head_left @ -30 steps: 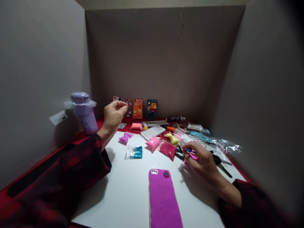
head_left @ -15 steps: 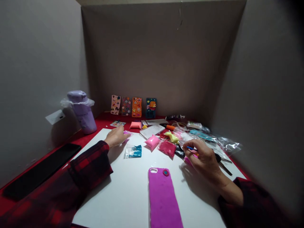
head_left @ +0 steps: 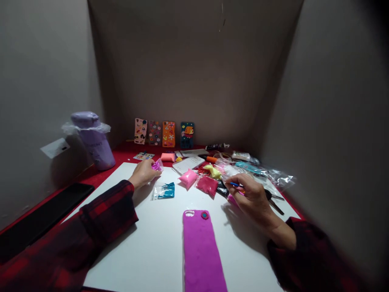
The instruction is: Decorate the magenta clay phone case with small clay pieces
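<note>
My left hand (head_left: 144,173), fingers closed, has hold of a small clear packet of purple clay (head_left: 157,164) at the far left of the white board (head_left: 146,243). In my right hand (head_left: 252,198) a thin blue stick-like tool (head_left: 235,185) is pinched; its tip is hard to make out. Between my forearms lies a phone case (head_left: 202,251) covered in purple clay, with a small red and teal round piece (head_left: 204,215) near its top. A teal clay packet (head_left: 165,190) rests close to my left hand.
Pink (head_left: 188,178) and red clay packets (head_left: 207,185), scissors (head_left: 275,200) and plastic wrappers (head_left: 278,176) crowd the right. Several decorated phone cases (head_left: 168,134) lean on the back wall. A purple tumbler (head_left: 95,142) and a black phone-like slab (head_left: 45,219) are at left.
The whole view has shifted, so things appear farther left and slightly higher. More of the purple packet shows at my left fingers. My right hand keeps the blue tool.
</note>
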A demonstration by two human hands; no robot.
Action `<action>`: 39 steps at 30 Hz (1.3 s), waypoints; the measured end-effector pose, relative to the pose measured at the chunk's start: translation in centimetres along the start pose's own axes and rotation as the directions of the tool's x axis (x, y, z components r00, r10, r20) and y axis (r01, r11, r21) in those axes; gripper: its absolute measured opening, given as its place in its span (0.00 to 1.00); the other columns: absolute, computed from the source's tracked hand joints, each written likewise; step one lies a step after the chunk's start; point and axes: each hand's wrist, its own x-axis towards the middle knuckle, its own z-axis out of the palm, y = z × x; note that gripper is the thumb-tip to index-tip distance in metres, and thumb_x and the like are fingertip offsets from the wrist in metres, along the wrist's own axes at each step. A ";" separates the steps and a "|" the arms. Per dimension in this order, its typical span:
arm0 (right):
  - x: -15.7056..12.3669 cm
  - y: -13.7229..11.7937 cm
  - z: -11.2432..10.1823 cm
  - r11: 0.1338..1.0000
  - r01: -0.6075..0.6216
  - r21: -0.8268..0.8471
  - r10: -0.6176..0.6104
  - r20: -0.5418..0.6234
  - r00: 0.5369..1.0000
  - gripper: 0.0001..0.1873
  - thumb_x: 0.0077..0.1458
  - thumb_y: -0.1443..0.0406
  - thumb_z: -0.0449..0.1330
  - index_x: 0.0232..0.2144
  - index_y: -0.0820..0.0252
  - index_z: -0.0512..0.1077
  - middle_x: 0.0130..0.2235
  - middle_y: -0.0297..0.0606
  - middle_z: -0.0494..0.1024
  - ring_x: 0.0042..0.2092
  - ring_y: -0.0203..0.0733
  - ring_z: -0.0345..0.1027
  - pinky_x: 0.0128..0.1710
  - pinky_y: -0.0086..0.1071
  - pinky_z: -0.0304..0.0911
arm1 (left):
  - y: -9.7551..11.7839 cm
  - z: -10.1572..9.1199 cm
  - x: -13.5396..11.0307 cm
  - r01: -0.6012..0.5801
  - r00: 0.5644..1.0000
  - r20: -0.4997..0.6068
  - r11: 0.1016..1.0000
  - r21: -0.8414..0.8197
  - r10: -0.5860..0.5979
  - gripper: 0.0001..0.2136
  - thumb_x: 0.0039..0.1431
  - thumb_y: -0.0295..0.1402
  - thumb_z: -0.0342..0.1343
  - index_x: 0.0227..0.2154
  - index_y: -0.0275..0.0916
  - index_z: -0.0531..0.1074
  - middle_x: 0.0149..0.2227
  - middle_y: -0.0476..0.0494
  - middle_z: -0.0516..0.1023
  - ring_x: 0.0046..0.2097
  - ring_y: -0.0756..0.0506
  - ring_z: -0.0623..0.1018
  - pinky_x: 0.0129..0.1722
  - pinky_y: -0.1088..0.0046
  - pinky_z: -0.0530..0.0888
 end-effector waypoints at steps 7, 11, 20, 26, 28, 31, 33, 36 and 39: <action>0.1 0.2 0.0 1.000 -0.009 0.000 0.009 0.020 1.000 0.05 0.52 0.71 0.56 0.30 0.59 0.72 0.31 0.39 0.75 0.34 0.44 0.68 0.32 0.35 0.64 | -0.2 0.3 0.2 -0.038 0.999 -0.009 0.972 -0.231 0.037 0.08 0.45 0.36 0.57 0.18 0.37 0.68 0.16 0.49 0.70 0.21 0.47 0.71 0.19 0.76 0.64; 0.2 0.2 0.0 1.000 0.016 -0.011 -0.015 0.010 1.000 0.05 0.53 0.70 0.56 0.30 0.59 0.72 0.30 0.39 0.75 0.34 0.44 0.68 0.33 0.35 0.64 | 0.2 0.0 0.0 -0.074 0.997 -0.020 0.940 -0.333 0.071 0.14 0.50 0.41 0.54 0.17 0.37 0.68 0.15 0.49 0.69 0.18 0.50 0.68 0.17 0.76 0.63; 0.4 0.3 -1.3 0.988 -0.151 -0.022 0.134 -0.349 0.928 0.04 0.54 0.67 0.59 0.34 0.58 0.72 0.32 0.37 0.78 0.32 0.43 0.72 0.34 0.35 0.67 | 0.0 0.0 0.1 -0.121 0.993 -0.057 0.916 -0.383 0.108 0.19 0.56 0.45 0.48 0.21 0.36 0.71 0.15 0.49 0.69 0.17 0.51 0.67 0.17 0.76 0.62; 0.1 0.3 -1.5 0.989 -0.139 0.045 0.146 -0.381 0.913 0.05 0.54 0.67 0.60 0.36 0.58 0.72 0.32 0.36 0.77 0.33 0.43 0.73 0.34 0.35 0.68 | 0.2 -0.1 0.1 -0.131 0.987 -0.131 0.919 -0.373 0.088 0.07 0.49 0.34 0.54 0.21 0.37 0.69 0.19 0.50 0.70 0.23 0.49 0.70 0.20 0.77 0.64; 0.0 0.3 -1.5 0.989 -0.126 0.079 0.146 -0.378 0.914 0.05 0.54 0.67 0.59 0.36 0.58 0.72 0.32 0.37 0.77 0.33 0.43 0.73 0.34 0.35 0.68 | 0.5 -0.1 -0.1 -0.131 0.985 -0.153 0.914 -0.384 0.077 0.04 0.47 0.31 0.55 0.23 0.37 0.69 0.21 0.50 0.71 0.24 0.49 0.71 0.21 0.77 0.66; 0.1 0.1 -1.5 0.987 -0.115 0.114 0.152 -0.401 0.903 0.05 0.56 0.66 0.59 0.37 0.59 0.71 0.30 0.36 0.76 0.32 0.42 0.72 0.33 0.35 0.68 | 0.9 -0.2 -0.6 -0.131 0.984 -0.163 0.893 -0.431 0.066 0.06 0.51 0.35 0.54 0.25 0.37 0.68 0.20 0.52 0.69 0.22 0.50 0.70 0.20 0.77 0.66; 0.2 -0.2 -1.6 0.985 -0.118 0.130 0.162 -0.418 0.894 0.05 0.57 0.65 0.59 0.37 0.59 0.71 0.29 0.35 0.75 0.31 0.40 0.72 0.31 0.34 0.68 | 1.1 -0.3 -0.9 -0.138 0.985 -0.155 0.874 -0.466 0.073 0.11 0.55 0.40 0.52 0.26 0.37 0.67 0.17 0.54 0.66 0.18 0.51 0.68 0.17 0.77 0.64; 0.3 -0.7 -1.6 0.980 -0.129 0.150 0.179 -0.403 0.897 0.04 0.59 0.64 0.57 0.36 0.59 0.71 0.28 0.33 0.73 0.28 0.37 0.70 0.27 0.31 0.67 | 1.3 -0.3 -1.1 -0.156 0.985 -0.144 0.857 -0.492 0.097 0.16 0.58 0.45 0.49 0.25 0.38 0.66 0.14 0.54 0.64 0.15 0.52 0.64 0.14 0.78 0.60; 0.3 -1.0 -1.7 0.982 -0.120 0.142 0.166 -0.380 0.910 0.05 0.59 0.64 0.56 0.34 0.59 0.71 0.25 0.32 0.72 0.26 0.36 0.68 0.24 0.28 0.66 | 1.2 -0.2 -1.1 -0.175 0.982 -0.146 0.855 -0.488 0.118 0.17 0.59 0.45 0.48 0.23 0.38 0.66 0.14 0.53 0.65 0.15 0.53 0.64 0.14 0.78 0.60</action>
